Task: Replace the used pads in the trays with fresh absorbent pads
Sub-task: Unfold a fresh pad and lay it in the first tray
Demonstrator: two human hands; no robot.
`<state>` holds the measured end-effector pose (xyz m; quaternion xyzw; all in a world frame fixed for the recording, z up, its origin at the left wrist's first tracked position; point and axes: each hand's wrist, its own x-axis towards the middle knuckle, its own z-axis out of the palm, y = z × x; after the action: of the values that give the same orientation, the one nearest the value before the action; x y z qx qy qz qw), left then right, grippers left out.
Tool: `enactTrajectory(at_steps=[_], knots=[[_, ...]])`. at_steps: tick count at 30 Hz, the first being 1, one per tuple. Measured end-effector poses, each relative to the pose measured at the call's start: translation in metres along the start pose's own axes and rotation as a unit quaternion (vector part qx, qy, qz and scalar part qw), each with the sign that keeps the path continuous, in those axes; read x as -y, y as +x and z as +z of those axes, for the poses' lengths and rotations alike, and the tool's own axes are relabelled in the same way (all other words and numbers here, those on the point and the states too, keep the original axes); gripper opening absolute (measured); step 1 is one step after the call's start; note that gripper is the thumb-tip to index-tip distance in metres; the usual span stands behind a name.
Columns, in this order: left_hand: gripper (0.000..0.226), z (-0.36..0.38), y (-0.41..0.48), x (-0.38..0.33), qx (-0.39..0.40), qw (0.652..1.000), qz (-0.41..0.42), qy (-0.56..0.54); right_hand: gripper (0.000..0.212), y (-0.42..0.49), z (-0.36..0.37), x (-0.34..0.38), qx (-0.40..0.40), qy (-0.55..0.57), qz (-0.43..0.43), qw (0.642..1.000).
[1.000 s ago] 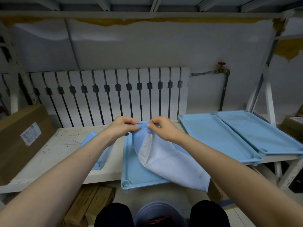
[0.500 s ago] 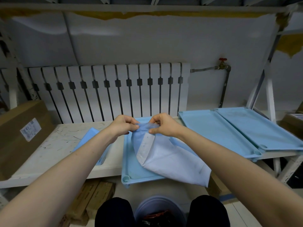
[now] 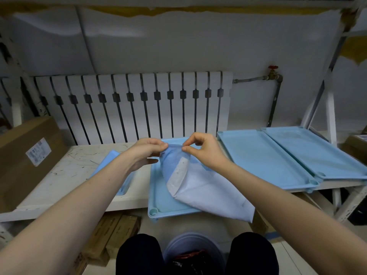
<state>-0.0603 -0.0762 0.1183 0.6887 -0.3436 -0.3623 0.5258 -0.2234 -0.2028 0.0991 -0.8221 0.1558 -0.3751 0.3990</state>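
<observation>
A folded absorbent pad (image 3: 206, 191), blue on one face and white on the other, hangs over a light blue tray (image 3: 158, 201) at the bench's front edge. My left hand (image 3: 146, 150) pinches the pad's top edge on the left. My right hand (image 3: 204, 149) pinches the same edge just to the right, thumb against forefinger. The pad's lower corner droops past the tray's front rim. Two more light blue trays (image 3: 264, 159) (image 3: 321, 153) lie side by side on the right.
A stack of blue pads (image 3: 107, 165) lies on the scratched white bench (image 3: 65, 175), partly behind my left forearm. A cardboard box (image 3: 25, 155) leans at the left. A bucket (image 3: 190, 247) stands on the floor between my knees. A radiator (image 3: 139, 104) backs the bench.
My hands have drawn slightly apart along the pad's top edge, spreading its layers. The pad has opened a little, showing more of its blue inner face.
</observation>
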Motion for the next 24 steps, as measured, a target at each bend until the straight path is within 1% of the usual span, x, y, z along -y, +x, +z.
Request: enactTrajectory(at_steps=[2,4,7,8,9,10,12,14,16,18,22,24], knots=[[0.012,0.000,0.001,0.001,-0.016,1.000,-0.006,-0.019,0.028,-0.002,-0.002,0.001,0.021,-0.004,-0.016,1.000],[0.012,0.002,0.000,0.001,-0.037,0.999,-0.010,-0.028,0.024,-0.005,-0.005,0.007,0.053,-0.028,-0.019,0.998],[0.015,0.006,-0.001,-0.002,-0.048,0.998,-0.006,-0.034,0.020,-0.004,-0.013,0.021,0.165,-0.046,-0.017,0.985],[0.014,0.006,-0.001,-0.002,-0.046,0.998,-0.005,-0.032,0.019,-0.002,-0.014,0.025,0.193,-0.042,-0.015,0.980],[0.012,0.007,-0.001,-0.003,-0.041,0.999,-0.001,-0.029,0.017,0.000,-0.013,0.028,0.203,-0.032,-0.010,0.979],[0.010,0.007,-0.001,-0.003,-0.035,0.999,0.003,-0.026,0.013,0.001,-0.010,0.030,0.198,-0.021,-0.003,0.980],[0.009,0.009,-0.002,-0.004,-0.022,0.999,0.015,-0.025,0.006,0.004,-0.001,0.027,0.161,-0.023,0.012,0.987],[0.014,0.012,-0.003,-0.004,-0.008,0.999,0.025,-0.022,0.008,0.006,0.008,0.017,0.124,-0.049,0.031,0.991],[0.018,0.013,-0.004,-0.003,0.001,0.999,0.025,-0.022,0.014,0.009,0.015,0.011,0.105,-0.061,0.048,0.991],[0.020,0.012,-0.004,-0.002,0.001,1.000,0.021,-0.021,0.020,0.011,0.019,0.009,0.111,-0.071,0.066,0.989],[0.021,0.009,-0.004,0.002,-0.007,1.000,0.016,0.011,0.008,0.010,0.020,0.015,0.134,-0.072,0.103,0.983],[0.021,0.010,-0.004,0.003,-0.010,1.000,0.009,0.024,0.010,0.008,0.018,0.016,0.146,-0.051,0.098,0.983]])
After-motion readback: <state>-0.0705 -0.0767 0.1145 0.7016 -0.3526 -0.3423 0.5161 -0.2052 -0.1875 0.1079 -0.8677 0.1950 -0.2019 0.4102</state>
